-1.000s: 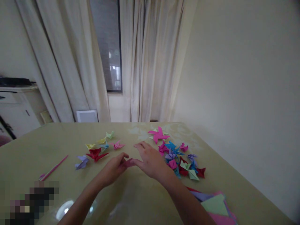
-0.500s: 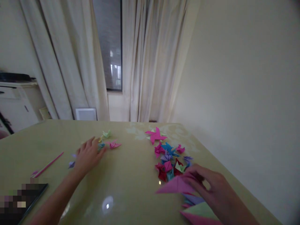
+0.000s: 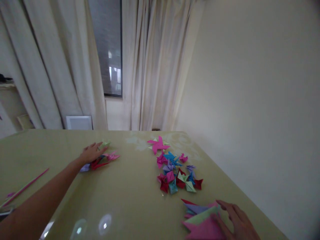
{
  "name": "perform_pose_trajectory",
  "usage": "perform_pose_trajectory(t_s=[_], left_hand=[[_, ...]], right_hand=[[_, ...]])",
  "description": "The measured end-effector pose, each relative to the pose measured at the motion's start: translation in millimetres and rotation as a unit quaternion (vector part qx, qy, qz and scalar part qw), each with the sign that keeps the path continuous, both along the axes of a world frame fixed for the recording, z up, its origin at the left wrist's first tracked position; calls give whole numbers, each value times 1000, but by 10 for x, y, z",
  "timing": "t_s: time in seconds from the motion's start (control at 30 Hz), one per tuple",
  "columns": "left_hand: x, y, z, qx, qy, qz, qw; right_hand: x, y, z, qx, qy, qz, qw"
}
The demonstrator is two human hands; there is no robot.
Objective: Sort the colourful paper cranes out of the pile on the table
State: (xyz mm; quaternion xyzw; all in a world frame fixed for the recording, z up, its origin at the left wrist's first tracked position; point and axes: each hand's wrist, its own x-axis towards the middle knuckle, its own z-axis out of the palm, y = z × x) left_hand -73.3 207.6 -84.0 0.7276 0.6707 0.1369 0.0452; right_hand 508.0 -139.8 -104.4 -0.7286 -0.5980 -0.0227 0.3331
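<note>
My left hand (image 3: 92, 152) reaches far over the table, fingers stretched out above a small group of folded paper cranes. A light green crane (image 3: 105, 144) is at its fingertips; a pink crane (image 3: 111, 156), a red one (image 3: 98, 163) and a purple one (image 3: 85, 167) lie beside or partly under the hand. At the lower right my right hand (image 3: 236, 218) has thumb and forefinger apart, at the edge of a stack of larger folded paper pieces (image 3: 202, 221) in pink, green, purple and red. Its remaining fingers are partly hidden.
Between the hands lies a cluster of small origami pieces (image 3: 172, 173), with a pink paper pinwheel (image 3: 158, 145) behind. Thin pink and pale sticks (image 3: 27, 186) lie at left. The table (image 3: 130, 186) meets a wall on the right; curtains (image 3: 160, 73) hang behind.
My right hand has moved down to the stack, and the pink folded piece it held has come down there. My left hand remains at the cranes, with red ones now showing. The view has shifted right.
</note>
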Motion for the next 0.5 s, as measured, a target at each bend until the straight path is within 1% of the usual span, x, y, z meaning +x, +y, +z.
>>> perform_pose_trajectory(t_s=[0.07,0.13,0.2,0.3,0.4,0.5], left_hand=[[153,9,-27,-19,-23,-49,998],[289,-57,-59,-35,-41,-107,993],[399,-195,-83,-46,-54,-163,984],[492,-478,-70,-61,-62,-222,971],[528,-746,8,-73,-57,-241,966],[632,-927,87,-46,-44,-212,975]], right_hand=[[7,33,36,27,-46,-1,999],[-59,81,105,30,-59,17,998],[-210,157,198,27,-57,51,997],[-562,341,383,24,-47,113,992],[-1003,590,628,22,-28,177,984],[-1483,863,929,44,-16,245,968]])
